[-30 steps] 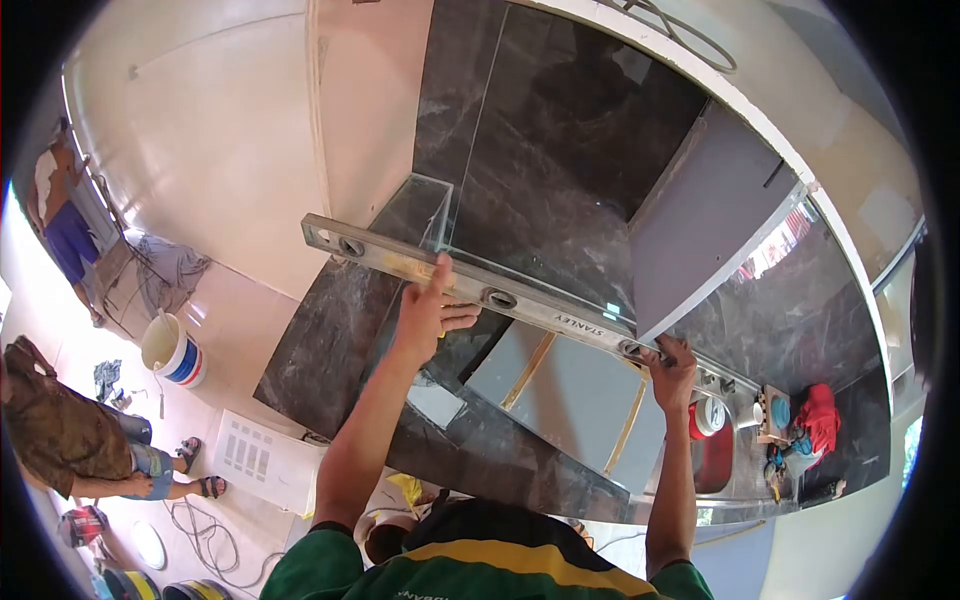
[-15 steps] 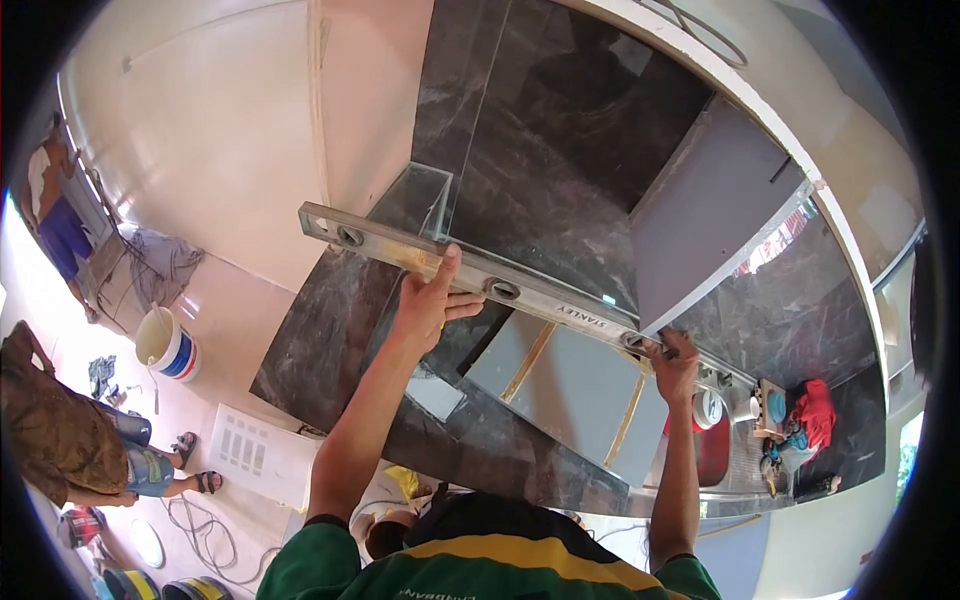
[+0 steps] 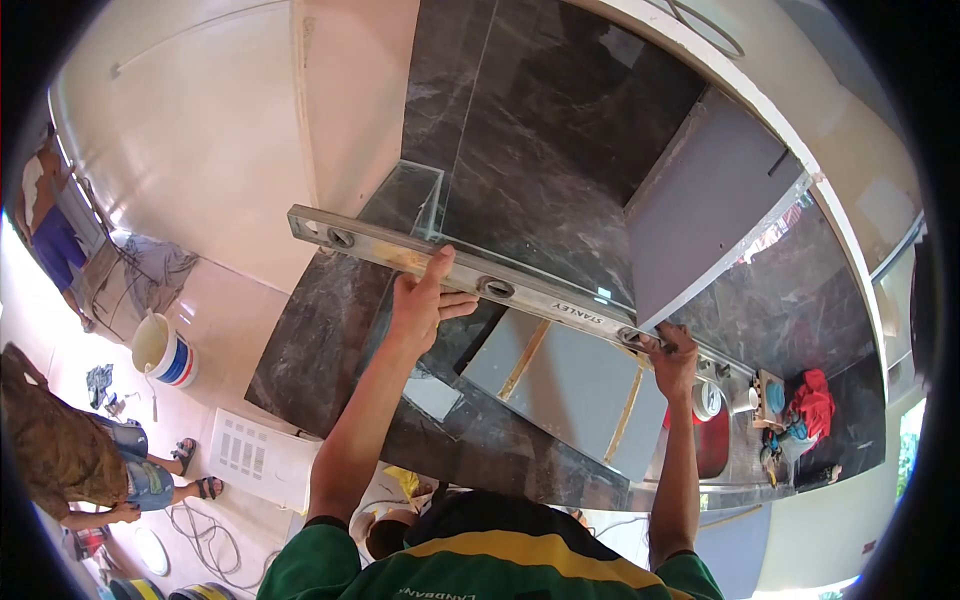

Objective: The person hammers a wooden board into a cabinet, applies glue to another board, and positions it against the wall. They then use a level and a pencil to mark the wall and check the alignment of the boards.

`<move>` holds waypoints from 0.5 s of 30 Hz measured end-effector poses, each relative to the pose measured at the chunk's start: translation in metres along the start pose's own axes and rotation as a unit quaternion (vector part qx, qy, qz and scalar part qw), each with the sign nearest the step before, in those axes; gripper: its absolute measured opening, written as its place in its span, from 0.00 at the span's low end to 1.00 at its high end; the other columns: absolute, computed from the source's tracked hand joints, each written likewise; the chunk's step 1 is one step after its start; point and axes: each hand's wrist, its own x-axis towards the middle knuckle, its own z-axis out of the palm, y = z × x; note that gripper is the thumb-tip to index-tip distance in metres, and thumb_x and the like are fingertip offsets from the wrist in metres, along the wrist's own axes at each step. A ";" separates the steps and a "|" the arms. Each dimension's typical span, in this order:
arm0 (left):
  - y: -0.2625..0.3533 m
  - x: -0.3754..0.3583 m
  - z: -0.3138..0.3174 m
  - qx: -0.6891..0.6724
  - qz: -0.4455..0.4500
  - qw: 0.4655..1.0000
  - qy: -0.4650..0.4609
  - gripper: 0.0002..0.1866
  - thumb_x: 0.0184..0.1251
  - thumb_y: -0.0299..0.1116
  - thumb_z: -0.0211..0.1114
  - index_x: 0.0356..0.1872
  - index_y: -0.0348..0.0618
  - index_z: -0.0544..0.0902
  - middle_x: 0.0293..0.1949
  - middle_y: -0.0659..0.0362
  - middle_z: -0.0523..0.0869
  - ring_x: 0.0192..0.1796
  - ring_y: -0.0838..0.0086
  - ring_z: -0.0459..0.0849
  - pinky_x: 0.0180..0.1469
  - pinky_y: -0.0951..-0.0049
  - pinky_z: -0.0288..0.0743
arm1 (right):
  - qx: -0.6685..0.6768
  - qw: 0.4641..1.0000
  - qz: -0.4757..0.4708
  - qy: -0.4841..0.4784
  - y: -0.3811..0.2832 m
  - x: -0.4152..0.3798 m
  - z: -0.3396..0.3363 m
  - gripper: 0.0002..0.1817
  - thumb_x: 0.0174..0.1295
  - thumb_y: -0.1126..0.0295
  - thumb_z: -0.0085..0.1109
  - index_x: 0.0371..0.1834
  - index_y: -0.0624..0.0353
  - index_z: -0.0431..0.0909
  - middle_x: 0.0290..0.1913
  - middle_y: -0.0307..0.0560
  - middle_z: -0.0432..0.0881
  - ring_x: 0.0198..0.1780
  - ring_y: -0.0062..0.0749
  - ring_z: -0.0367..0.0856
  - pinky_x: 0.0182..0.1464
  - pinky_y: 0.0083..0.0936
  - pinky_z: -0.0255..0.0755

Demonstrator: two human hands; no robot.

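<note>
A long metal spirit level [image 3: 400, 255] marked STANLEY spans the middle of the view, slanting down to the right. My left hand [image 3: 425, 305] grips its lower side left of centre, with one finger up against its face and the others pointing right. Close to the right end, my right hand [image 3: 674, 352] has its fingers wrapped round it beside the lower corner of a grey upright panel [image 3: 690, 190]. Just behind the level runs the edge of clear glass [image 3: 432, 200], against dark marbled wall slabs [image 3: 540, 130].
Below the level lies a dark marbled counter [image 3: 330, 340] with a grey board [image 3: 560, 385] in it. At right are a sink [image 3: 712, 445] and a red cloth [image 3: 812, 405]. At left stand a person [image 3: 70, 440], a white bucket [image 3: 160, 350] and a loose cable [image 3: 205, 540].
The view has shifted slightly, so the level's left end appears a little further left. Both hands keep their hold on it. The person at left has lowered an arm slightly.
</note>
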 end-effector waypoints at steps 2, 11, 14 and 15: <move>-0.001 0.000 -0.001 -0.001 0.001 1.000 -0.002 0.37 0.58 0.53 0.71 0.48 0.21 0.73 0.41 0.42 0.84 0.37 0.57 0.89 0.37 0.62 0.88 | 0.004 1.000 -0.004 -0.002 -0.003 0.000 -0.001 0.21 0.51 0.65 0.75 0.46 0.64 0.84 0.34 0.44 0.79 0.34 0.25 0.72 0.36 0.24 0.65; -0.004 0.003 -0.004 -0.009 -0.012 1.000 -0.004 0.38 0.58 0.52 0.71 0.52 0.23 0.69 0.43 0.37 0.82 0.38 0.53 0.88 0.40 0.58 0.88 | -0.008 1.000 0.018 -0.018 -0.007 0.001 -0.003 0.20 0.50 0.68 0.75 0.47 0.63 0.84 0.34 0.44 0.80 0.34 0.27 0.72 0.38 0.25 0.67; -0.004 0.003 -0.005 -0.015 -0.018 1.000 -0.015 0.40 0.57 0.51 0.71 0.54 0.24 0.65 0.44 0.34 0.80 0.40 0.49 0.88 0.42 0.54 0.87 | 0.012 1.000 0.010 -0.003 -0.001 0.001 -0.001 0.20 0.50 0.70 0.75 0.47 0.64 0.84 0.34 0.44 0.79 0.34 0.26 0.71 0.38 0.24 0.66; -0.004 0.003 -0.005 -0.013 -0.013 1.000 -0.014 0.40 0.57 0.52 0.71 0.54 0.23 0.65 0.44 0.34 0.80 0.40 0.49 0.88 0.42 0.54 0.87 | 0.012 1.000 0.010 -0.004 -0.002 0.001 -0.001 0.20 0.50 0.70 0.75 0.47 0.64 0.84 0.34 0.44 0.79 0.34 0.26 0.71 0.38 0.24 0.66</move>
